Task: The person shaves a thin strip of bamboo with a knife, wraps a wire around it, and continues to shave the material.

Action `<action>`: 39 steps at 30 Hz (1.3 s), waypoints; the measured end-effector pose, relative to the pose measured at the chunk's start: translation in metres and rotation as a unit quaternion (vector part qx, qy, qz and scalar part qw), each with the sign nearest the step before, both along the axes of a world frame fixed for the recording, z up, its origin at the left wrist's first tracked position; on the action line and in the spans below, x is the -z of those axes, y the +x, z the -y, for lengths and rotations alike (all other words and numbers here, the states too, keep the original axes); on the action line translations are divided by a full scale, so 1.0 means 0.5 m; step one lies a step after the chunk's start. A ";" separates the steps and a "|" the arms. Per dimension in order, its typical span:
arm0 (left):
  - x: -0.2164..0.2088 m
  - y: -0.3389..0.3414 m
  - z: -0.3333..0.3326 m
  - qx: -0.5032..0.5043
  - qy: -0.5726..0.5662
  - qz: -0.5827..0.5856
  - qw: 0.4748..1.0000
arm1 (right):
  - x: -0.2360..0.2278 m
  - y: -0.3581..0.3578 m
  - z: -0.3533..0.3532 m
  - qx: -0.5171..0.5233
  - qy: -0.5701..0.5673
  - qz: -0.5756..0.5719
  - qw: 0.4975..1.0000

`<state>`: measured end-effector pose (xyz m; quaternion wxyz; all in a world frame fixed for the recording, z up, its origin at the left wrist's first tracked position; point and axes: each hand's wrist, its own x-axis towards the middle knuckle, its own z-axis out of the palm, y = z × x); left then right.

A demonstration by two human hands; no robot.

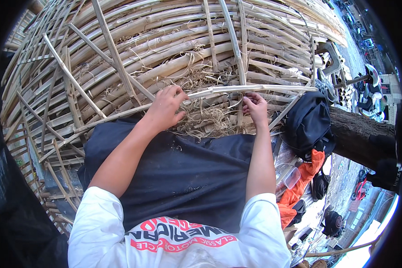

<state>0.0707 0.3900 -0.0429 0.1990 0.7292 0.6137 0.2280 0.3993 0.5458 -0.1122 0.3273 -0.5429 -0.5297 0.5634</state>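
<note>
A long split bamboo strip (219, 90) runs across in front of me, bending down toward the left. My left hand (165, 108) curls over it, fingers bent on its far side and the thumb below. Just under the strip, to the right, my right hand (255, 108) is closed in a pinch; whatever lies between its fingertips is too small to make out. Curly bamboo shavings (210, 117) lie heaped between the two hands. A dark cloth (183, 165) covers my lap beneath my forearms.
Stacked bamboo slats (165, 60) fill the far side, with several upright and slanting pieces (114, 53) across them. At right are a black bag (306, 120), an orange cloth (301, 185), a clear plastic container (292, 177) and a thick trunk (362, 134). Parked motorbikes (370, 96) stand farther right.
</note>
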 end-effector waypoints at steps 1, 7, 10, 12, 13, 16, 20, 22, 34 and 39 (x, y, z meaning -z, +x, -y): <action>0.000 0.001 -0.001 0.000 -0.001 0.000 1.000 | -0.003 -0.001 0.001 0.004 0.001 -0.002 1.000; 0.003 0.002 -0.001 -0.003 0.000 -0.007 1.000 | -0.012 -0.006 0.003 0.008 0.005 0.003 1.000; 0.008 -0.001 0.000 -0.010 0.003 -0.009 1.000 | -0.013 -0.010 0.002 0.007 0.006 -0.006 1.000; 0.011 0.001 0.000 -0.013 0.004 -0.011 1.000 | -0.011 -0.010 0.001 0.014 0.005 -0.026 1.000; 0.012 0.002 -0.001 -0.012 0.008 -0.012 1.000 | -0.012 -0.012 0.000 0.021 0.004 -0.045 0.999; 0.017 0.003 0.000 -0.012 0.020 -0.014 1.000 | -0.014 -0.022 0.005 0.032 -0.012 -0.063 0.997; 0.012 0.016 -0.012 -0.020 0.055 -0.001 0.998 | -0.020 -0.029 0.009 0.060 -0.039 -0.087 0.994; -0.004 0.043 -0.030 -0.021 0.069 0.004 0.997 | -0.013 -0.027 0.007 0.067 -0.025 -0.075 0.995; 0.070 0.146 -0.165 -0.054 0.020 0.030 0.998 | 0.059 -0.058 0.001 0.132 0.106 -0.033 0.985; 0.068 0.136 -0.178 -0.019 0.107 0.004 0.994 | 0.051 -0.072 0.011 0.151 0.151 -0.015 0.977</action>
